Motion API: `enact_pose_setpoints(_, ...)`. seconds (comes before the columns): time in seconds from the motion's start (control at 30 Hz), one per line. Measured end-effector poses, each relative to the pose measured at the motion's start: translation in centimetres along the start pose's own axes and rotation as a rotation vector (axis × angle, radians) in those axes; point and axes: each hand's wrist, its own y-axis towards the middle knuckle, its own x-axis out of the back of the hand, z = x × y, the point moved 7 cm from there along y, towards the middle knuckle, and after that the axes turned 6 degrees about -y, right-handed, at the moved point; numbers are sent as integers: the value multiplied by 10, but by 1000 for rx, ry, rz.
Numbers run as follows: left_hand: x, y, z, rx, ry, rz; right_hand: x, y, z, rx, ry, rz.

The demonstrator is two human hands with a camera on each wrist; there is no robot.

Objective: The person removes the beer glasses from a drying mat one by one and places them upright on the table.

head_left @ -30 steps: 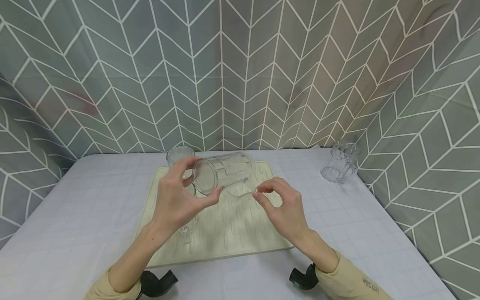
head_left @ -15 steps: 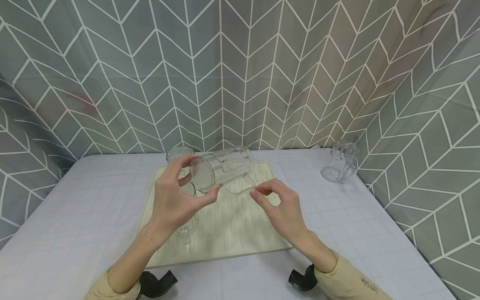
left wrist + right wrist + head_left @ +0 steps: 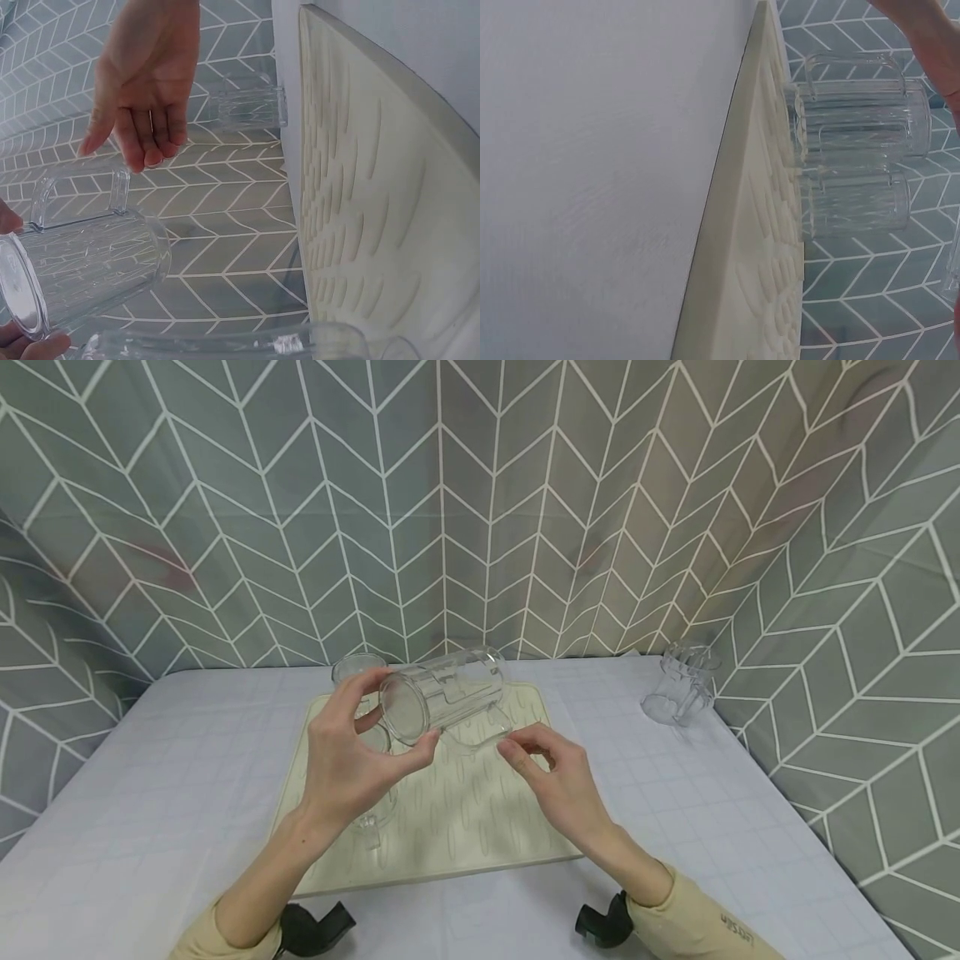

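A clear mug [image 3: 461,689] hangs tipped in the air above a cream drying mat [image 3: 480,827]. My left hand [image 3: 348,747] grips it round one end, thumb below and fingers above. Its handle points to the lower right, beside my right hand [image 3: 558,777]. In the left wrist view the thumb and fingers of that right hand [image 3: 150,90] stand apart, just above the mug's handle [image 3: 82,174]; whether they touch it I cannot tell. Behind my left hand, more clear mugs stand on the mat, partly hidden; two of these mugs [image 3: 862,120] show in the right wrist view.
Clear drinkware with a handle [image 3: 678,685] stands at the table's back right corner. A patterned grey curtain [image 3: 480,527] closes off the back and sides. A white cloth [image 3: 187,777] covers the table round the mat.
The mug's far end has risen slightly, and my left hand has shifted a little left with it. My right hand has moved slightly left, staying beside the handle.
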Motion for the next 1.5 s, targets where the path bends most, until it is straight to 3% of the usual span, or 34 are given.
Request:
enact_pose_setpoints(0.23, -3, -2, 0, -16, -13, 13, -5, 0, -7, -159, 114, 63)
enact_pose_setpoints(0.43, -6, -2, -1, -38, -35, 51, -4, 1, -14, -262, 158, 36)
enact_pose_setpoints(0.67, -10, -2, -1, -47, -60, 84, 2, 1, -14, -297, 209, -15)
enact_pose_setpoints(1.17, -19, -4, 7, 20, -37, 161, 8, 2, -17, -342, 358, -94)
enact_pose_setpoints(1.5, -22, -5, 5, 42, 60, 210, 10, 3, -16, -343, 541, -132)
